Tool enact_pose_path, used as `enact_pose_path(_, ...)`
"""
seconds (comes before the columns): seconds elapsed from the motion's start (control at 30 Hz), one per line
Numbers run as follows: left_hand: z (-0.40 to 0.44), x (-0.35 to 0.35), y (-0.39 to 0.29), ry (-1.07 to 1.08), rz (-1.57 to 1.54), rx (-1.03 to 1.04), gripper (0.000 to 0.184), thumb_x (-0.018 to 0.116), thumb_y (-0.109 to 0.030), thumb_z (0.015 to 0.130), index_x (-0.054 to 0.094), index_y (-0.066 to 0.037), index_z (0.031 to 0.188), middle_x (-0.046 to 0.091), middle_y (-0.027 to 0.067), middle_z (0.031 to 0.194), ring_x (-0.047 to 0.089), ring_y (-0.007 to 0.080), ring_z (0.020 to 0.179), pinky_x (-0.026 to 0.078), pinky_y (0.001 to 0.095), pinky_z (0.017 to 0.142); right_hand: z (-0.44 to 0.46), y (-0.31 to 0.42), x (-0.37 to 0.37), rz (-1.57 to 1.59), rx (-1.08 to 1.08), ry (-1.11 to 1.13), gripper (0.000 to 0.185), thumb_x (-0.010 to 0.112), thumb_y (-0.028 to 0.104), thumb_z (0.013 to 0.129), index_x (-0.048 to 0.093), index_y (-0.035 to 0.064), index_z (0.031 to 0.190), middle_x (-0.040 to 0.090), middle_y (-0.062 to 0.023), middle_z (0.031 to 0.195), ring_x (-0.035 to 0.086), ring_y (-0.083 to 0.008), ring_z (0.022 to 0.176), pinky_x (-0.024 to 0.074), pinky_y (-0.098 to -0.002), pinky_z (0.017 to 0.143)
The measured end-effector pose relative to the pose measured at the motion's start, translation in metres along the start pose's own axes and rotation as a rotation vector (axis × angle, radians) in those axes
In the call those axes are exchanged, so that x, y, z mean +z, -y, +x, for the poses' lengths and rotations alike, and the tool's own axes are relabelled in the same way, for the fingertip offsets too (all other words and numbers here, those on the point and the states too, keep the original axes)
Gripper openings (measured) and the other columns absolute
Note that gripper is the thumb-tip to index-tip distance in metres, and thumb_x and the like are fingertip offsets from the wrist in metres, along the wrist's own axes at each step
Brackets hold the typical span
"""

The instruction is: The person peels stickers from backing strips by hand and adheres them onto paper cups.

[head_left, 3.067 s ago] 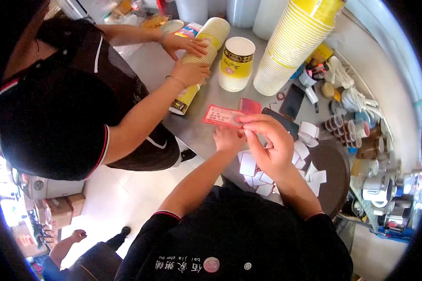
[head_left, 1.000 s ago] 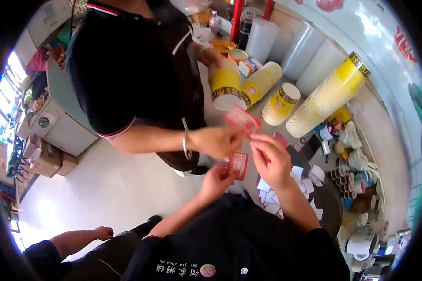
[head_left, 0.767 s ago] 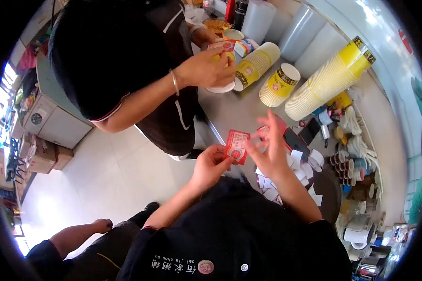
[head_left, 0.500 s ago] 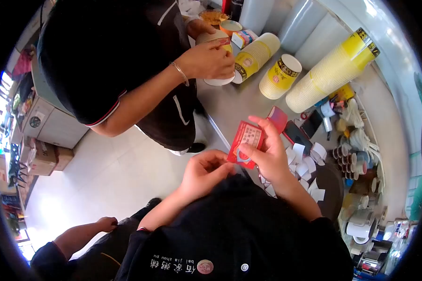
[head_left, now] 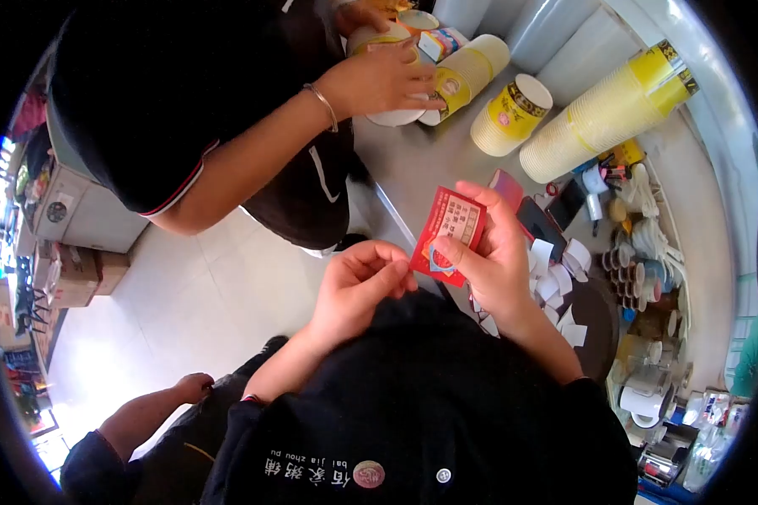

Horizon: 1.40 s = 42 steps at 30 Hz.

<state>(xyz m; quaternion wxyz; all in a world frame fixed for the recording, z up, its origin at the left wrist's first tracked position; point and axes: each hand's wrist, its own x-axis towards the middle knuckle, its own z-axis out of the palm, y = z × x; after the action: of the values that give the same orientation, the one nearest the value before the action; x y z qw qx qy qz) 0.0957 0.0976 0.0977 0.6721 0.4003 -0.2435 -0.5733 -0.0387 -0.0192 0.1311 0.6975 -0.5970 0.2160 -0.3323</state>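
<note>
A red printed card [head_left: 451,231] is in my right hand [head_left: 497,257], with the thumb on its face and the fingers behind. My left hand [head_left: 362,286] is curled just left of the card's lower corner, thumb and index fingertip together. Whether a card edge is pinched there is too small to tell. Beyond the card, a red-and-purple packet [head_left: 505,187] lies on the metal table [head_left: 413,168]. White paper pieces [head_left: 552,282] are scattered right of my right hand, partly hidden by it.
A co-worker at the left holds paper cups [head_left: 387,109]. Stacked yellow cups [head_left: 611,109], a shorter cup stack [head_left: 511,115] and dark phones [head_left: 564,204] are on the table. Shelves [head_left: 648,370] line the right. Another person's hand [head_left: 195,385] is at lower left.
Earlier, my left hand held the card; now my right hand has it. A co-worker took another red card from near my hands and moved back to the cups.
</note>
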Motion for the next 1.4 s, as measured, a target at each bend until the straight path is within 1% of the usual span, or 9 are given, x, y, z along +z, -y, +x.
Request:
enact_pose_path(0.17,-0.002,0.004,-0.004,0.035,0.042,0.014,0.011,0.052,-0.009,0.088,0.054,0.001,0.091,0.056,0.0043,0.073,0.05,0.0085,0.063,0.039,0.0204,0.057,-0.001,-0.005,0.002,0.021,0.04,-0.004,0.056,0.066,0.001,0.078,0.034,0.0014,0.125,0.055,-0.0089,0.103,0.056,-0.0124,0.09,0.0477,-0.0261,0.078)
enact_pose_path(0.27,-0.004,0.007,-0.007,0.02,0.053,0.044,0.011,0.05,-0.01,0.089,0.053,0.001,0.089,0.054,0.0025,0.072,0.048,0.0072,0.063,0.037,0.0203,0.056,-0.003,-0.012,-0.002,-0.32,0.107,0.004,0.056,0.071,0.007,0.074,0.042,0.0035,0.121,0.054,-0.0101,0.106,0.057,-0.0152,0.091,0.0475,-0.0255,0.077)
enact_pose_path(0.33,-0.005,0.008,-0.009,0.013,0.112,0.075,0.011,0.05,-0.01,0.09,0.053,0.0,0.09,0.054,0.0007,0.075,0.048,0.0055,0.067,0.039,0.018,0.062,-0.003,-0.003,-0.001,-0.889,-0.366,-0.041,0.047,0.075,0.009,0.07,0.053,0.0046,0.111,0.053,-0.0118,0.11,0.057,-0.0188,0.092,0.0481,-0.0245,0.072)
enact_pose_path(0.47,-0.006,0.011,-0.008,-0.028,0.214,0.105,0.009,0.052,-0.008,0.089,0.054,0.001,0.09,0.055,0.0006,0.077,0.05,0.0054,0.068,0.04,0.0181,0.062,-0.009,0.001,-0.001,-0.451,-0.225,0.214,0.023,0.07,0.002,0.071,0.062,0.0012,0.092,0.059,-0.0125,0.095,0.06,-0.0184,0.08,0.0487,-0.0243,0.063)
enact_pose_path(0.73,-0.003,0.016,-0.005,-0.104,0.795,0.436,0.004,0.06,0.002,0.078,0.057,0.002,0.082,0.058,0.0019,0.071,0.052,0.007,0.064,0.043,0.021,0.059,-0.015,0.004,0.0,-0.452,-0.218,0.241,0.016,0.059,-0.007,0.075,0.06,-0.0055,0.09,0.06,-0.0128,0.093,0.06,-0.0155,0.078,0.0483,-0.0228,0.067)
enact_pose_path(0.97,-0.006,0.013,-0.003,-0.061,0.909,0.474,0.008,0.061,0.003,0.073,0.058,0.001,0.08,0.057,0.001,0.069,0.05,0.0061,0.061,0.042,0.0205,0.057,-0.016,-0.007,-0.028,-0.417,-0.088,0.076,0.01,0.06,-0.003,0.075,0.061,0.0,0.084,0.061,-0.0057,0.082,0.057,-0.0085,0.068,0.0461,-0.0199,0.059)
enact_pose_path(1.13,0.014,-0.01,0.032,-0.196,0.634,0.049,0.005,0.056,-0.001,0.077,0.057,0.0,0.083,0.053,-0.0008,0.07,0.049,0.0063,0.063,0.041,0.021,0.057,-0.002,0.012,-0.101,-0.457,-0.132,-0.527,0.009,0.055,-0.005,0.081,0.059,0.0002,0.086,0.06,-0.0042,0.083,0.057,-0.0093,0.061,0.0452,-0.0172,0.055)
enact_pose_path(1.33,0.099,0.003,0.162,0.373,0.541,-0.259,0.019,0.059,-0.017,0.084,0.059,0.001,0.091,0.063,0.0088,0.08,0.059,0.0154,0.074,0.047,0.0281,0.068,0.014,0.006,-0.101,-0.437,-0.439,-0.404,0.01,0.053,-0.004,0.085,0.058,-0.0029,0.094,0.061,-0.0125,0.099,0.065,-0.0219,0.085,0.0505,-0.0239,0.068)
enact_pose_path(1.4,0.112,0.01,0.165,0.308,1.063,-0.158,0.027,0.063,-0.024,0.079,0.06,0.0,0.091,0.064,0.0131,0.08,0.062,0.0222,0.072,0.048,0.031,0.068,0.013,0.012,-0.096,-0.431,-0.415,-0.392,0.011,0.053,-0.007,0.084,0.057,-0.0041,0.094,0.06,-0.013,0.1,0.064,-0.0238,0.089,0.0508,-0.0266,0.074)
